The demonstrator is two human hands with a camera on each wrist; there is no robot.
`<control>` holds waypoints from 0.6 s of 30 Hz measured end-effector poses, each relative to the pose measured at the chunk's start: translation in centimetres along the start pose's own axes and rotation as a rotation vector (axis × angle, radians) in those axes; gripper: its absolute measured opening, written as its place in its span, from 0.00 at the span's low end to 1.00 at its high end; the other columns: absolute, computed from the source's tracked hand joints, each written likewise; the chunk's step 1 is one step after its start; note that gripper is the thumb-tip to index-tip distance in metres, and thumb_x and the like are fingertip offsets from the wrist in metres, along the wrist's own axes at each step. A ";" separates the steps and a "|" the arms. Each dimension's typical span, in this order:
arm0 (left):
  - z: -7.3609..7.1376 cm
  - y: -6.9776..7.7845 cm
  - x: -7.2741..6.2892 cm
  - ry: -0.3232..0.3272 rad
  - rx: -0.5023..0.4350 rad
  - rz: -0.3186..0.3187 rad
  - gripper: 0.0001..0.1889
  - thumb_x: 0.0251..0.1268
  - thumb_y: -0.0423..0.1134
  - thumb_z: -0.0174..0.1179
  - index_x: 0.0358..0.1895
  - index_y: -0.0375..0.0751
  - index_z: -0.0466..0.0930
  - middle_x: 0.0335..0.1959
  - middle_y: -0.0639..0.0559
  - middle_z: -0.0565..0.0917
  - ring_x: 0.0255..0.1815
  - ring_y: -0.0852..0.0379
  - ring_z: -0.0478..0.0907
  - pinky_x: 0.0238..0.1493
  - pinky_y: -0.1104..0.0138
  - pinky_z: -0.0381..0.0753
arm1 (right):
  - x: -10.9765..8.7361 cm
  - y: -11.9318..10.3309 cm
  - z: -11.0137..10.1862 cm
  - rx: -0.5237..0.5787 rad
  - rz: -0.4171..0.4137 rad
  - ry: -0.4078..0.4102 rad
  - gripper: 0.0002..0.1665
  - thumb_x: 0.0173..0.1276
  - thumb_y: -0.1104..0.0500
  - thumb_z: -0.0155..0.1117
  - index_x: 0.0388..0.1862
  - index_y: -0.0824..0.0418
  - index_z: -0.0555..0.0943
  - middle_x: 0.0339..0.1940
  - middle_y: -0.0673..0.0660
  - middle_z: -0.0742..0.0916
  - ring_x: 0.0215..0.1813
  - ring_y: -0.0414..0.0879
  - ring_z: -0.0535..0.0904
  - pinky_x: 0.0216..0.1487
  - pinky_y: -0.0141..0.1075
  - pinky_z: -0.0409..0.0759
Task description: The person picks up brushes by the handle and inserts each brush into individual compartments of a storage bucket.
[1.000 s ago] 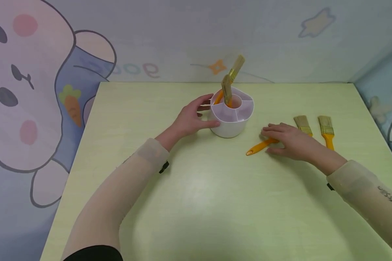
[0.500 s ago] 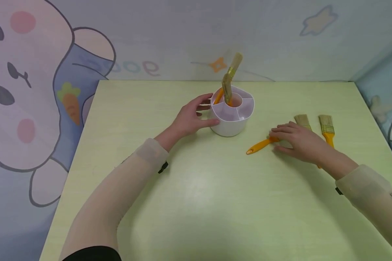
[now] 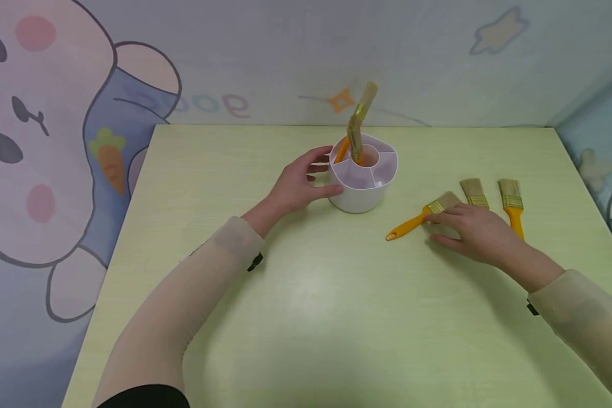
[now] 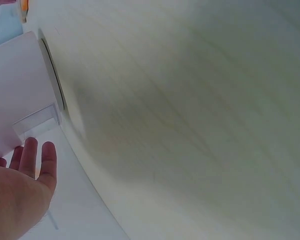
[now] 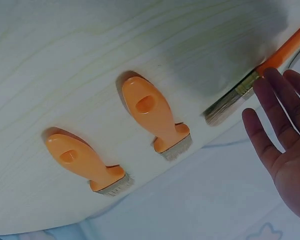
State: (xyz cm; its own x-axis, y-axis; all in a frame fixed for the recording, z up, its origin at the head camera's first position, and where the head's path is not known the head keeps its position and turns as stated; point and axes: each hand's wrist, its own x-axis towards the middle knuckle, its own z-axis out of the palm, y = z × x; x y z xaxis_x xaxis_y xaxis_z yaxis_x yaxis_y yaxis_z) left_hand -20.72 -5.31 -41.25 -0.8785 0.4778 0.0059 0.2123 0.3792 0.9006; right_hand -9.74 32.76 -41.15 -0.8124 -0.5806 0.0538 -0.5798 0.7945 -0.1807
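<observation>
A white round holder (image 3: 359,195) with several compartments stands upright on the table. My left hand (image 3: 301,184) holds its left side, thumb at the front and fingers toward the back. Two paintbrushes lean in the holder, one with raised bristles (image 3: 368,96) and one with drooping bristles (image 3: 354,139). My right hand (image 3: 476,232) is beside a lying orange-handled paintbrush (image 3: 408,228), its fingers extended near the ferrule; I cannot tell whether they touch it. In the right wrist view the hand's fingers (image 5: 262,140) look loose and spread, holding nothing.
Two more orange-handled paintbrushes lie farther right, a nearer one (image 3: 474,192) and an outer one (image 3: 511,195), bristles toward the back. The pale table (image 3: 306,317) ends at a wall (image 3: 265,56) printed with cartoons.
My right hand has drawn back to the right and toward me, uncovering the bristles of the slanted paintbrush. My left hand and the holder stay in place.
</observation>
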 end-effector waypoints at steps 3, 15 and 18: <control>0.0 0.0 0.0 -0.004 0.002 0.000 0.46 0.65 0.47 0.79 0.83 0.48 0.64 0.75 0.52 0.76 0.72 0.52 0.78 0.73 0.55 0.77 | 0.1 0.1 0.0 -0.008 0.013 0.002 0.25 0.65 0.56 0.82 0.59 0.62 0.89 0.48 0.60 0.93 0.48 0.58 0.89 0.48 0.56 0.88; 0.0 0.2 -0.3 0.003 0.000 0.009 0.46 0.64 0.47 0.79 0.83 0.48 0.65 0.74 0.52 0.77 0.72 0.52 0.79 0.72 0.55 0.77 | 0.3 0.9 -0.2 -0.030 0.073 0.035 0.24 0.66 0.53 0.81 0.58 0.61 0.89 0.48 0.62 0.92 0.46 0.61 0.89 0.44 0.58 0.87; 0.0 0.2 -0.3 0.006 -0.008 0.008 0.45 0.64 0.47 0.79 0.82 0.48 0.65 0.74 0.52 0.77 0.71 0.52 0.79 0.72 0.54 0.77 | 0.4 1.0 -0.4 -0.041 0.133 -0.003 0.27 0.69 0.51 0.79 0.61 0.63 0.87 0.52 0.64 0.92 0.49 0.63 0.89 0.47 0.59 0.86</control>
State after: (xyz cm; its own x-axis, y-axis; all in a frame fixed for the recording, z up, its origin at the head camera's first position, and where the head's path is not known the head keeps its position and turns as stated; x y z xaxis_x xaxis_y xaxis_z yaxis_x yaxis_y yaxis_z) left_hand -20.42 -5.39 -41.04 -0.8793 0.4759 0.0153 0.2157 0.3694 0.9039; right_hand -10.69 33.41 -40.92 -0.8819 -0.4706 0.0290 -0.4694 0.8708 -0.1460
